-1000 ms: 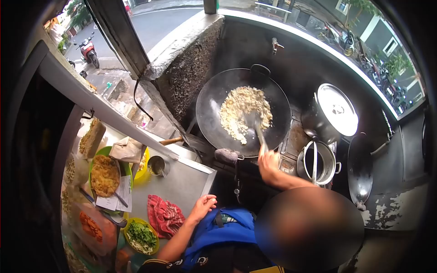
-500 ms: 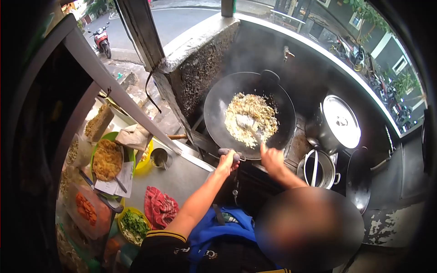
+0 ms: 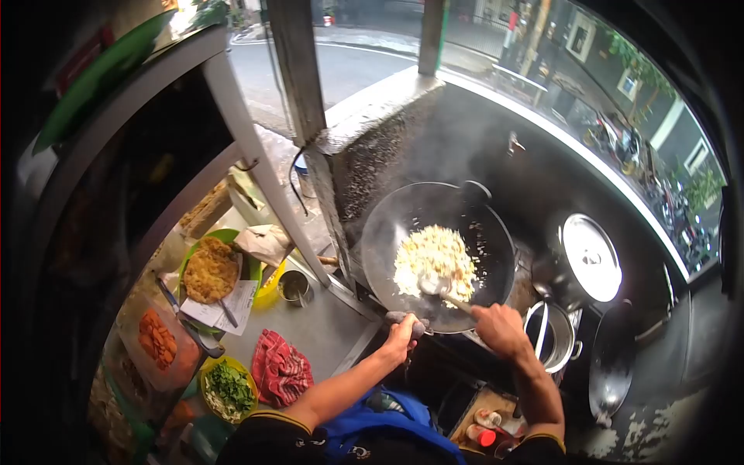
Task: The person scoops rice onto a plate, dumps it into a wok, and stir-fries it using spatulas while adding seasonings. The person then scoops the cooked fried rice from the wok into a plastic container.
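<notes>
A large black wok [image 3: 496, 256] on the stove holds steaming pale food that looks like fried rice [image 3: 434, 252]. My left hand [image 3: 403, 332] is closed around the wok's near handle, with a dark grey cloth [image 3: 418, 328] bundled at the grip. To its right, my right hand [image 3: 498, 329] wraps around the handle of a ladle [image 3: 459, 304]. The bowl of that ladle rests in the near part of the rice, partly covered by grains. Some grains are scattered on the wok's right wall.
Right of the wok stand a lidded pot [image 3: 589, 260], a smaller pot [image 3: 562, 337] and another dark pan [image 3: 611, 364]. On the left counter are a red cloth [image 3: 280, 370], a metal cup [image 3: 294, 287], a bowl of greens [image 3: 229, 389] and a fried omelette [image 3: 211, 271]. Jars [image 3: 482, 434] sit below me.
My right hand has pulled the ladle back toward the wok's near side, and the rice is heaped more compactly. My view has shifted, bringing the jars into sight. My left hand keeps its grip.
</notes>
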A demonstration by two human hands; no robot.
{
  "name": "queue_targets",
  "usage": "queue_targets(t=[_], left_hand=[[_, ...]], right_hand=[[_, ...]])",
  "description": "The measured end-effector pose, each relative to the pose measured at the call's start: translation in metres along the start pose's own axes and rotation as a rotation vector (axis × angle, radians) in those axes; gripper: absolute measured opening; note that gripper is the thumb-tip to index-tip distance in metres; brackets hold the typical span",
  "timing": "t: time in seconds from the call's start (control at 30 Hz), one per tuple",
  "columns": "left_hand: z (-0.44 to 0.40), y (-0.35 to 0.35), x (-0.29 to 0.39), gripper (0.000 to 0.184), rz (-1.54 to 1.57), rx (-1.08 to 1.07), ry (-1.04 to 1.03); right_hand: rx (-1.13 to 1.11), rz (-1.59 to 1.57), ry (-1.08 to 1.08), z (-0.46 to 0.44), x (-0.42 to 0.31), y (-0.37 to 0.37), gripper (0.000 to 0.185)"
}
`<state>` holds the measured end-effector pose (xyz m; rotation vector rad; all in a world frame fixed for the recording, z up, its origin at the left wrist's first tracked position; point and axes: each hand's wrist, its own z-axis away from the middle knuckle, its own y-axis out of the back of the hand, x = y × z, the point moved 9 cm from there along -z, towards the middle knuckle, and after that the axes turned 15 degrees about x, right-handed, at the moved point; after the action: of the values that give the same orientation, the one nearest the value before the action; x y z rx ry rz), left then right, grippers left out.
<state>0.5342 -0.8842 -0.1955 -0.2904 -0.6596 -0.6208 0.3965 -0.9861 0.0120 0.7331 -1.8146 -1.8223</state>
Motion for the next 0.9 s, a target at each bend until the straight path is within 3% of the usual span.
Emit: queue_targets(t=[0.03, 0.13, 0.2, 0.3, 0.37, 0.43, 0.5, 0.57, 0.6, 0.63, 0.7, 0.77, 0.83, 0.9], left_hand=[[-0.02, 0.0, 0.001, 0.022, 0.018, 0.014, -0.059], [-0.028, 0.004, -0.003, 0.021, 0.097, 0.079, -0.171], [0.021, 0.022, -0.026, 0.017, 0.16, -0.093, 0.069], [0.061, 0.056, -0.048, 0.007, 0.121, -0.023, 0.43], [0.035, 0.025, -0.033, 0.007, 0.192, -0.145, 0.329], [-0.026, 0.003, -0.036, 0.011, 0.076, -0.085, 0.069], [-0.017, 0.001, -0.032, 0.014, 0.16, -0.035, -0.004], [0.034, 0.039, -0.043, 0.014, 0.224, 0.004, 0.138], [0.045, 0.062, -0.062, 0.013, 0.168, 0.06, 0.322], [0.055, 0.083, -0.084, 0.014, 0.1, 0.13, 0.516], [0.04, 0.05, -0.085, 0.014, 0.331, -0.119, 0.557], [0.01, 0.013, -0.047, 0.011, 0.256, -0.168, 0.279], [-0.015, 0.002, -0.022, 0.014, 0.118, 0.088, -0.006], [0.013, 0.014, -0.043, 0.008, 0.159, -0.167, 0.016]], right_hand=[[-0.038, -0.007, 0.012, 0.001, -0.008, -0.004, 0.021], [0.185, -0.023, -0.075, -0.028, 0.018, -0.046, 0.025], [0.14, 0.027, -0.109, -0.016, 0.03, -0.011, 0.029], [-0.149, 0.087, -0.133, 0.03, 0.023, 0.068, 0.027], [-0.113, 0.007, -0.099, 0.029, 0.024, 0.06, 0.022], [0.031, -0.076, -0.011, -0.002, 0.025, 0.013, 0.026], [0.114, -0.07, -0.052, -0.014, 0.028, 0.01, 0.029], [0.036, 0.07, -0.156, -0.002, 0.032, 0.046, 0.03], [-0.005, 0.071, -0.18, 0.014, 0.035, 0.068, 0.03], [0.06, -0.01, -0.112, 0.03, 0.037, 0.081, 0.016], [-0.006, -0.034, -0.045, 0.038, 0.02, 0.092, 0.015], [0.071, -0.02, 0.009, 0.013, 0.023, 0.048, 0.012], [0.195, -0.076, -0.063, -0.019, 0.032, 0.015, 0.01], [0.29, -0.099, -0.081, -0.012, 0.035, 0.038, 0.012]])
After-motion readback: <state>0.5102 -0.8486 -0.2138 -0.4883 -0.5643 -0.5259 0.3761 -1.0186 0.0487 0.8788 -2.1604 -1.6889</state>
